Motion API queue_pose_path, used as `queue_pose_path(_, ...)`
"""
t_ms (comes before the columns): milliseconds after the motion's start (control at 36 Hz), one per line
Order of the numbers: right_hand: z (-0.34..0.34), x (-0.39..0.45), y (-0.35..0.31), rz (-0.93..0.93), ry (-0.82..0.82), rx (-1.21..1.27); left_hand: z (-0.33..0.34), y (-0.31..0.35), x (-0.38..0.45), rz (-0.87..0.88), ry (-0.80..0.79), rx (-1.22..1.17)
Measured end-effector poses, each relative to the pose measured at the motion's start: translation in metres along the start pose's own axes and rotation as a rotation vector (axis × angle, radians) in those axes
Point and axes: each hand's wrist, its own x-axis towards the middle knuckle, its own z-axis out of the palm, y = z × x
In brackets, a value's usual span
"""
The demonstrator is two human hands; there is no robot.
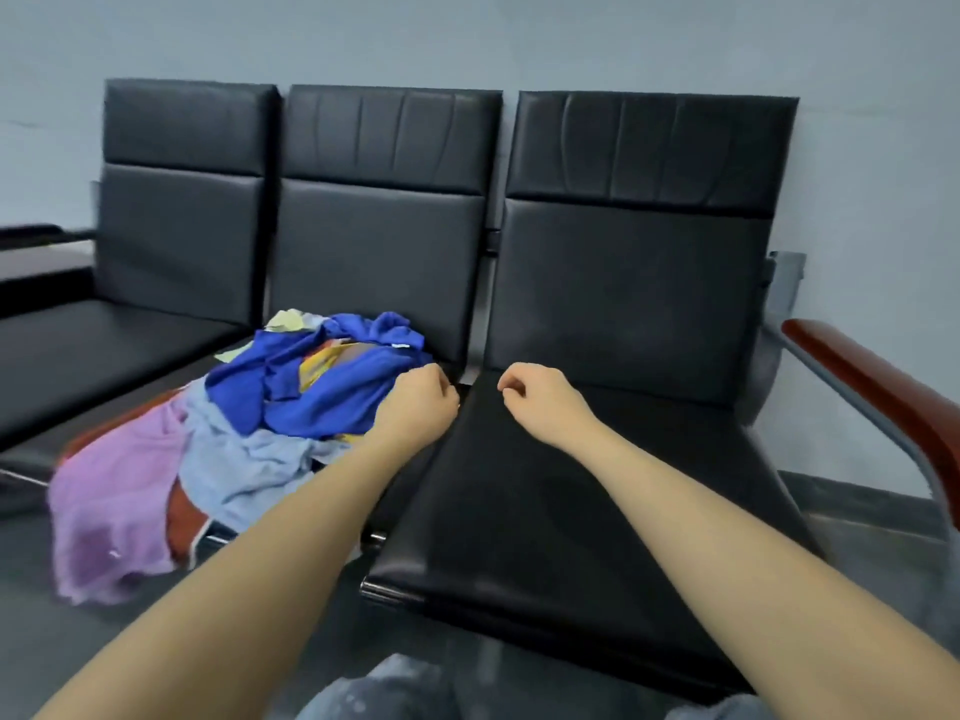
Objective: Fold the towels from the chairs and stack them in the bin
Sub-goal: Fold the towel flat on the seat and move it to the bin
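In the head view, three black padded leather-look chairs (613, 304) stand joined in a row against a pale grey wall (467, 33), filling the upper and middle parts of the frame.

A loose heap of crumpled towels (249, 433) lies on the seat of the middle chair, in the left-centre of the frame. A royal blue towel (322, 387) sits on top of the heap, with a bit of yellow patterned cloth (319, 366) showing through its folds. Below it spreads a light blue towel (244, 459), and at the lower left a lilac towel (109, 511) hangs over the front edge of the seat toward the floor. A rust-red cloth (184, 517) peeks out between the lilac and light blue ones.

Both bare forearms reach up from the bottom of the frame. The left hand (415, 402) is at the centre, its fingers curled in at the right edge of the royal blue towel; whether it actually grips the cloth cannot be told. The right hand (540, 397) is just beside it, over the back of the bare right-hand seat, fingers curled with thumb and forefinger close together, holding nothing.

At the right edge, a reddish-brown wooden armrest (872, 387) sits on a grey metal frame. The bin is not in view.
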Motion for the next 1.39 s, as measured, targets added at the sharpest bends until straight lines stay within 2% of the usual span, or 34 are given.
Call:
queue_pose_path(250,0.086,0.077,-0.053,-0.120,-0.103,0.087,-0.016,-0.100,0.033,-0.149,0.072,0.076)
queue_pose_path(361,0.118,0.101,-0.067,-0.190,-0.162,0.072,-0.016,-0.137,0.050,-0.163,0.079,0.204)
queue_pose_path(472,0.147,0.122,-0.071,-0.172,-0.212,0.030,-0.014,-0.162,0.066,-0.208,0.054,0.340)
queue_pose_path(556,0.160,0.129,-0.073,-0.185,-0.313,-0.046,-0.007,-0.178,0.074,-0.253,-0.005,0.445)
queue_pose_path(639,0.175,0.131,-0.073,-0.223,-0.383,0.008,0.002,-0.190,0.077,-0.288,-0.028,0.494)
queue_pose_path(750,0.186,0.131,-0.066,-0.261,-0.394,0.002,0.007,-0.194,0.074,-0.207,0.110,0.432)
queue_pose_path(833,0.189,0.130,-0.062,-0.266,-0.359,-0.040,0.010,-0.189,0.067,-0.097,0.179,0.296)
queue_pose_path(917,0.188,0.128,-0.060,-0.226,-0.291,-0.027,0.009,-0.179,0.058,-0.028,0.201,0.164)
queue_pose_path(1056,0.172,0.117,-0.061,-0.249,-0.193,-0.107,0.003,-0.161,0.050,-0.002,0.233,0.148)
queue_pose_path(1250,0.147,0.100,-0.051,-0.267,-0.205,0.084,-0.013,-0.138,0.043,0.042,0.167,0.110)
queue_pose_path(1389,0.121,0.084,-0.045,-0.233,-0.140,0.264,-0.029,-0.117,0.035,0.168,0.098,0.138)
